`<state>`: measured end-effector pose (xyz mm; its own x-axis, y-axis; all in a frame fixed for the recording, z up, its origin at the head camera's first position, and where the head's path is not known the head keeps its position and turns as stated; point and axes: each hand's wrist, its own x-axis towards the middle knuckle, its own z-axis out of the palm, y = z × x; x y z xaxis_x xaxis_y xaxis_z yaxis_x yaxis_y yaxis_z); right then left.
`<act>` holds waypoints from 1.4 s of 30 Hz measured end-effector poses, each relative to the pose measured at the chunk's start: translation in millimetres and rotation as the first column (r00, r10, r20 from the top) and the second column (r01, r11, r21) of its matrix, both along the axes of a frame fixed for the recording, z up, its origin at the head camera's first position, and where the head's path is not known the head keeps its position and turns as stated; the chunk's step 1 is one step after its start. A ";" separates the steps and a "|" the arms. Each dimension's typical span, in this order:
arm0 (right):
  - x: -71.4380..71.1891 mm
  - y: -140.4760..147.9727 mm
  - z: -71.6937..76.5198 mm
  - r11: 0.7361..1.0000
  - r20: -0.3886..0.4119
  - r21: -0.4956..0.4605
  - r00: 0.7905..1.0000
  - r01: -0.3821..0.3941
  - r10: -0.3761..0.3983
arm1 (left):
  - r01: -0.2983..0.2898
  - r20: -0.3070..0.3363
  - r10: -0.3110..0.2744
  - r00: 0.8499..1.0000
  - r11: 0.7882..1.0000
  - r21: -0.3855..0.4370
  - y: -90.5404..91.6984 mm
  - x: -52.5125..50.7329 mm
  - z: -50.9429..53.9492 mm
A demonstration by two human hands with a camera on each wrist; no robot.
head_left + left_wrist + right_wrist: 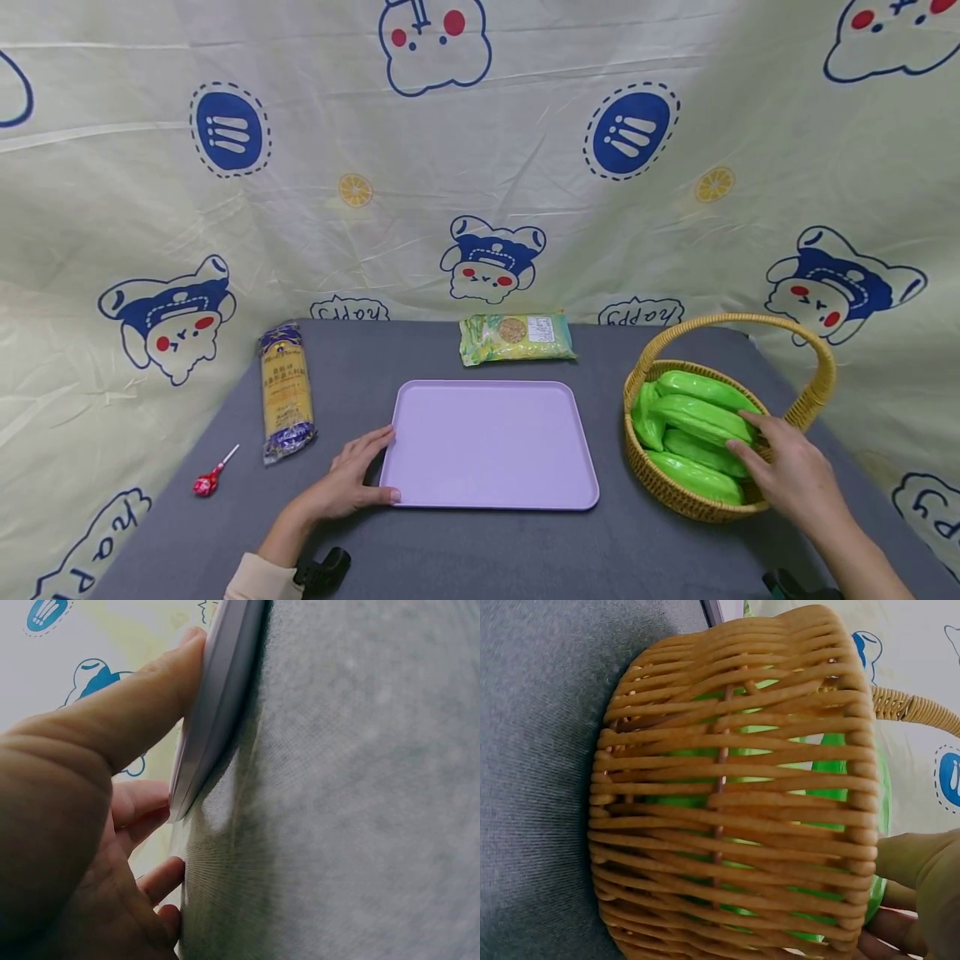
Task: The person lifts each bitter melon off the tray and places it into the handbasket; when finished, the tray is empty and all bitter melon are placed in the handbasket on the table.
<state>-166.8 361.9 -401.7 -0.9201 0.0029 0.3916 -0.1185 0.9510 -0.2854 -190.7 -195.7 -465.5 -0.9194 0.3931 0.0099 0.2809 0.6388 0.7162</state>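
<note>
A lilac tray (487, 446) lies flat on the table. My left hand (352, 477) touches its left side, thumb at the near corner and fingertips along the left edge. In the left wrist view the thumb (142, 697) rests against the tray's rim (225, 682). At the right stands a wicker basket (678, 500) with several glossy green banana-shaped things (697, 385) in it. My right hand (795, 471) reaches over the basket's right rim, thumb and forefinger on either side of one banana-shaped thing's (697, 417) end. The basket's weave partly hides them in the right wrist view.
A yellow and blue plastic packet (287, 392) lies at the left, a red-wrapped lollipop (206, 483) nearer the front. Behind the tray is a green and yellow packet (517, 338). The basket's tall handle (731, 319) arches over its contents. A printed cloth hangs behind the grey table.
</note>
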 end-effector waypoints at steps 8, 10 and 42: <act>-3.7 4.6 0.4 0.998 0.058 0.048 0.998 0.033 -0.036 | 0.010 -0.029 -0.011 1.000 1.000 -0.008 -0.3 -0.1 -0.2; -4.3 5.8 -0.5 0.998 0.065 0.056 0.997 0.040 -0.043 | 0.011 -0.031 -0.011 0.999 1.000 -0.010 -0.2 0.0 -0.1; -5.6 6.4 -5.8 0.999 0.021 0.031 0.999 0.031 -0.031 | 0.001 -0.008 -0.001 1.000 1.000 -0.007 0.4 0.6 1.8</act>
